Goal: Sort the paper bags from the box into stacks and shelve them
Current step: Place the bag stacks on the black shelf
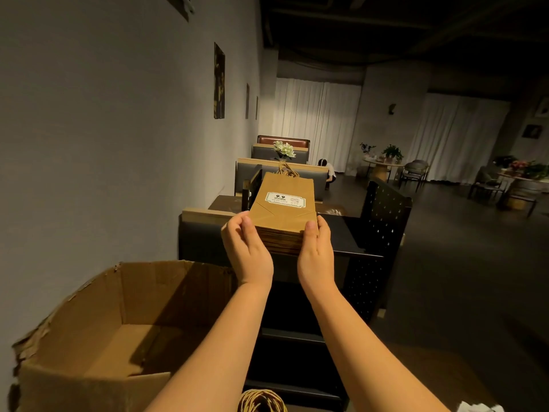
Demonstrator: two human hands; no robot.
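A thick stack of flat brown paper bags [282,209] with a white label on top lies over the top of a black shelf unit [383,230]. My left hand [246,248] grips the stack's near left corner, thumb on top. My right hand [316,248] grips the near right corner the same way. The bags' twisted paper handles [286,171] stick out at the far end. The open cardboard box [113,331] stands at lower left, and its visible inside holds nothing.
A grey wall runs along the left. Booth seats and a table with white flowers [283,150] lie behind the shelf. More twisted paper handles [261,401] show at the bottom edge. A person crouches far back; open floor spreads to the right.
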